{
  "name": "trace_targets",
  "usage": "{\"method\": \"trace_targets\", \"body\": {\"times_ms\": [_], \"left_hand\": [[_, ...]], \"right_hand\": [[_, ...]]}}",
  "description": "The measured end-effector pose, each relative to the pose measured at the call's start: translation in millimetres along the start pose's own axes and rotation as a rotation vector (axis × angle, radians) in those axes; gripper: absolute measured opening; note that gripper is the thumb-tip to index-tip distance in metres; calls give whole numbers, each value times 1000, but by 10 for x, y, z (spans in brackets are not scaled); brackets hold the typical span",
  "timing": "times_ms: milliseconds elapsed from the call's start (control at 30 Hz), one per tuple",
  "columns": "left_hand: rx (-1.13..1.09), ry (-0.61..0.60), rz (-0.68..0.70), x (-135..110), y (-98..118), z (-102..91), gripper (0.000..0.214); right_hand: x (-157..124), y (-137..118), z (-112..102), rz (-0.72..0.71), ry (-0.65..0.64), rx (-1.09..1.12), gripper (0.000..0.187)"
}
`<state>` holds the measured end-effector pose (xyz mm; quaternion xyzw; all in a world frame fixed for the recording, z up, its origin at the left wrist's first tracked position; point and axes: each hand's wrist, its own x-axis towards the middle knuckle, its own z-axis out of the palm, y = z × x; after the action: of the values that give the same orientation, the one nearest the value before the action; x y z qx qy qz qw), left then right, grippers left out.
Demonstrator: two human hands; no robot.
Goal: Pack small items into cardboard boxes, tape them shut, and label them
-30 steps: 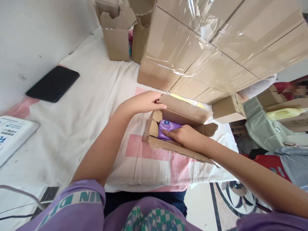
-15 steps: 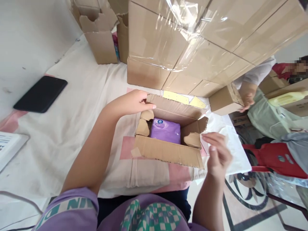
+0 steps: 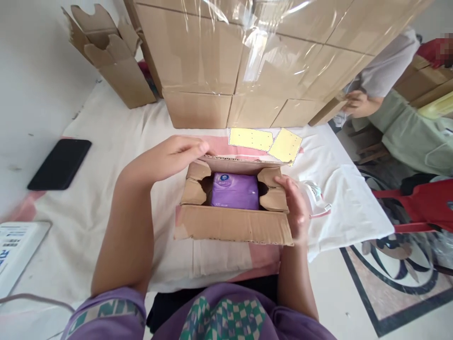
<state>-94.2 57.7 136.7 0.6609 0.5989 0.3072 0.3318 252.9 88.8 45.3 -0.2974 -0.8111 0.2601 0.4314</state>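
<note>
An open cardboard box (image 3: 231, 226) with ragged flaps sits in front of me. Inside lies a purple plastic-wrapped pack (image 3: 235, 192) with a round blue mark. My left hand (image 3: 177, 153) is at the far left corner, gripping the back flap, its fingers partly hidden behind the cardboard. On the opposite side, my right hand (image 3: 295, 208) holds the right wall, fingertips over the small right flap, which is folded inward like the left one. The long front flap hangs outward towards me.
Wrapped stacked cartons (image 3: 201, 61) wall off the back. Yellow cards (image 3: 250, 139) lie before them. A tall open carton (image 3: 123, 80), black phone (image 3: 59, 164) and white device (image 3: 19, 255) are at left, a tape roll (image 3: 316, 198) at right. A co-worker's hand (image 3: 361, 104) touches a carton.
My right hand has come in from the right onto the box's side, and the right flap is now folded inward. The back flap stands steeper. The view has shifted.
</note>
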Motion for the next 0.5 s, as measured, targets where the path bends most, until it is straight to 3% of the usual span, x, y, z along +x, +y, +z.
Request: {"method": "trace_targets", "body": {"times_ms": [167, 333, 500], "left_hand": [[98, -119, -45, 9, -42, 20, 40], [154, -141, -7, 29, -41, 34, 45], [172, -96, -43, 10, 57, 70, 42]], "right_hand": [[-108, 69, 7, 36, -97, -19, 76], [-59, -22, 164, 101, 104, -36, 72], [-58, -57, 290, 189, 134, -12, 65]]}}
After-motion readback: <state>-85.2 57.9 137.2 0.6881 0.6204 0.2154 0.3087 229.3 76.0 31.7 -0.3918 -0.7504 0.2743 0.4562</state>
